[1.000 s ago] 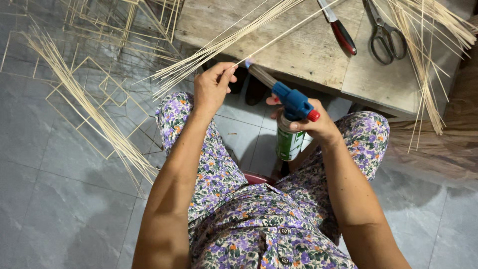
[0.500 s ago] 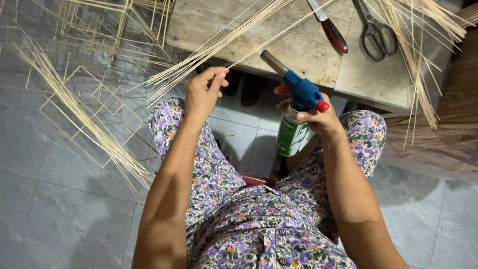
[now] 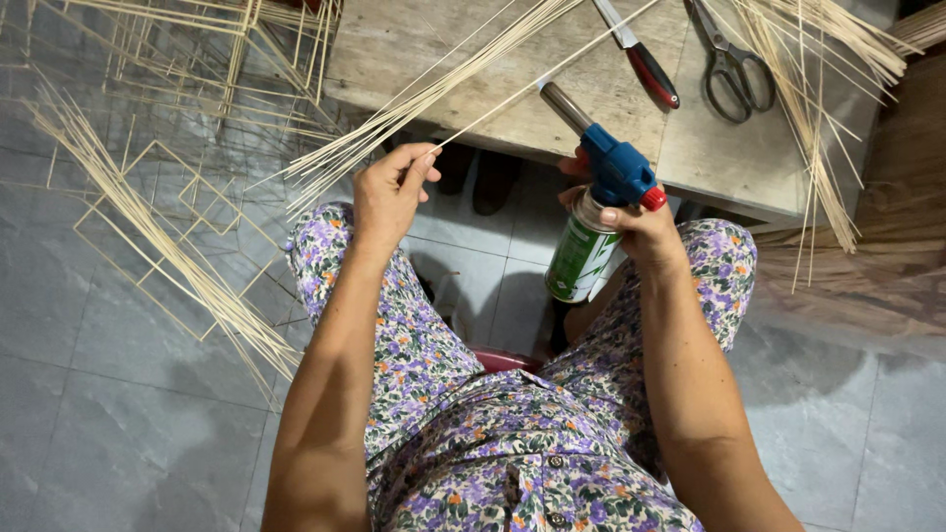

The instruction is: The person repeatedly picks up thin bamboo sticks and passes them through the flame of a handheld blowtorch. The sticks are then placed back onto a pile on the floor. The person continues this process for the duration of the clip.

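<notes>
My left hand pinches the near end of a thin bamboo stick that slants up and right over the wooden table. My right hand grips a blue-headed gas torch on a green and white can. The torch's metal nozzle points up-left, close under the stick. I cannot see a flame. Both forearms reach forward over my lap in a purple flowered garment.
A bundle of bamboo sticks fans off the table's left edge. A red-handled knife and scissors lie on the table, more sticks at right. Bent stick frames and loose sticks cover the tiled floor at left.
The stick in my left hand and the torch have risen toward the table; the nozzle now sits under the stick over the tabletop.
</notes>
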